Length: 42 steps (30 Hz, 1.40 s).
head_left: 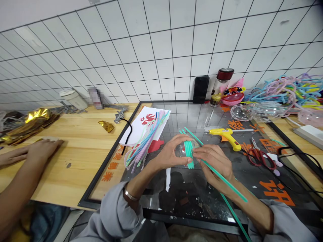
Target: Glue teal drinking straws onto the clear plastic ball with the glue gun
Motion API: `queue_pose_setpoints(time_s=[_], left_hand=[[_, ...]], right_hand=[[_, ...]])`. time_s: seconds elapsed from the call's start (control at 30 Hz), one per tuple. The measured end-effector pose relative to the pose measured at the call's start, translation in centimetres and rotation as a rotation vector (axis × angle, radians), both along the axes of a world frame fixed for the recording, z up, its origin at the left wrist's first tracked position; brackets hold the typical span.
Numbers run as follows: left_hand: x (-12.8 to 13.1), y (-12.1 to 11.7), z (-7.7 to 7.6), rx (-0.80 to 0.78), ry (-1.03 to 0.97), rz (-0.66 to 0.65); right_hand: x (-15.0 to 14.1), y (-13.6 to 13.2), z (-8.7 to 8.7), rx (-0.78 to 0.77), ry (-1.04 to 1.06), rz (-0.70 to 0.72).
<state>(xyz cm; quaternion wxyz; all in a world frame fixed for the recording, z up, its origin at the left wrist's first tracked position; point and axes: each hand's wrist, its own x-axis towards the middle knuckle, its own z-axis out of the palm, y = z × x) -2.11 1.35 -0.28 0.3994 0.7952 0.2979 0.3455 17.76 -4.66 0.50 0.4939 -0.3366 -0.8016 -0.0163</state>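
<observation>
My left grip (168, 154) is curled around the clear ball (179, 151), above the middle of the counter (202, 191), while my right grip (215, 163) pinches a green stem (224, 179) beside it. The ball looks light, hollow and thin-walled, probably slippery where bare; I'd hold it gently across the green band (189, 155). The stem seems soft and bendable; a green length (233, 215) crosses the front edge and could snag. There's room towards that edge, but the glue gun (228, 135) crowds the right.
</observation>
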Motion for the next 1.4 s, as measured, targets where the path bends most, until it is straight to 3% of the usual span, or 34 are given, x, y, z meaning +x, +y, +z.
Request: queue_pose_setpoints(time_s=[0.33, 0.73, 1.0, 1.2, 1.4], left_hand=[[-0.1, 0.1, 0.0, 0.095, -0.043, -0.012], [-0.5, 0.3, 0.0, 0.105, 0.055, -0.028], [-0.5, 0.2, -0.1, 0.205, 0.092, -0.055], [0.0, -0.6, 0.2, 0.219, 0.137, -0.016], [0.1, -0.2, -0.3, 0.227, 0.110, 0.009]], right_hand=[[0.1, 0.2, -0.6, 0.005, -0.019, -0.024], [0.0, 0.1, -0.1, -0.002, -0.014, -0.029], [-0.1, 0.1, -0.2, 0.025, -0.022, -0.052], [0.0, 0.2, -0.9, -0.019, 0.016, -0.034], [-0.3, -0.1, -0.5, -0.044, 0.040, -0.012]])
